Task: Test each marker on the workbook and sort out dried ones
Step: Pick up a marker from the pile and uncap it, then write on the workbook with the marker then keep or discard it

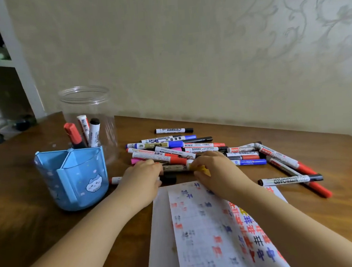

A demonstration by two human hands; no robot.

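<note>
At the far left a white shelf (12, 60) stands against the wall, and the brown bench (33, 235) runs out from it. On the bench sits a blue holder (72, 179) with a cat face on its front, split into compartments; behind it, touching or nearly so, stands a clear jar (87, 110) holding three markers upright, one red-capped, one white-bodied with a barcode, one black-capped. Just right of the holder, the left hand (141, 176) lies knuckles up, its fingers curled round the left end of a marker (175, 167) that lies level between both hands. A red-tipped marker (115, 180) pokes out from under the left wrist. The right hand (212, 168) pinches the other end of the held marker at its yellow cap (202, 170); whether the cap is on or off I cannot tell. Behind the hands a pile (172, 150) of red, blue, black and pink markers lies loose on the bench, spreading right to a few long red ones (296, 165) and a black one (289, 180) crossing them. Below the hands the workbook (197, 225) lies open, its pages covered in red, blue and black test marks, with the right forearm lying over its right side.
</note>
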